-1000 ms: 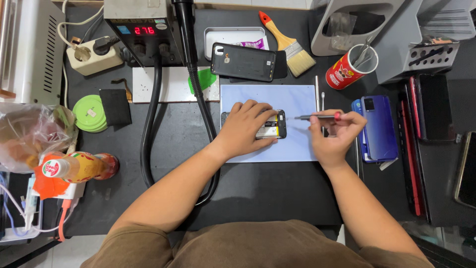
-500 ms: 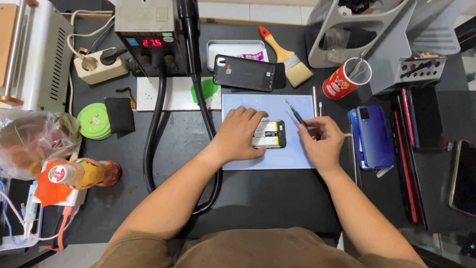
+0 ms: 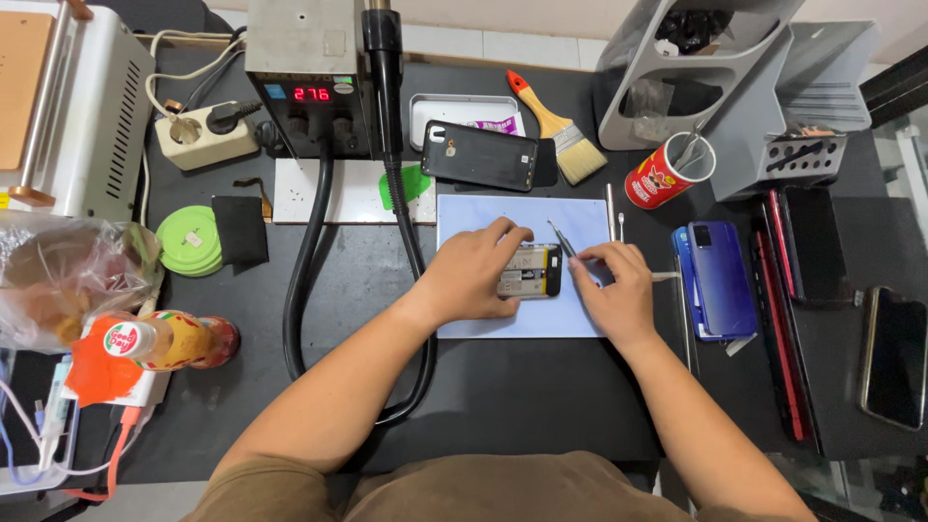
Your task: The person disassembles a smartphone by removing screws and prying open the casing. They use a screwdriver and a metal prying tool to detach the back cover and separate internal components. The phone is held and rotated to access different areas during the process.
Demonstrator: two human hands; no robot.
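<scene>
- Black workbench (image 3: 541,406) with a pale blue mat (image 3: 541,324) at its middle.
- My left hand (image 3: 474,275) lies flat over the opened phone (image 3: 532,271) on the mat, pinning it.
- My right hand (image 3: 609,285) pinches tweezers (image 3: 563,238), tip at the phone's upper right corner.
- Back cover is already off, innards exposed; the inside work looks unfinished.
- Red cup (image 3: 667,172) holds tools; the metal tray (image 3: 464,108) holds a small packet.

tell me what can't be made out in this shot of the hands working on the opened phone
Head view only:
- Opened phone: its left part lies under the left hand.
- Thin tool: the right hand covers its handle, and the fingers' grip cannot be told.
- Parts inside the phone: too small to tell.
- Red cup: the tools in it are too small to tell.
- Bag: cut off by the left edge.
</scene>
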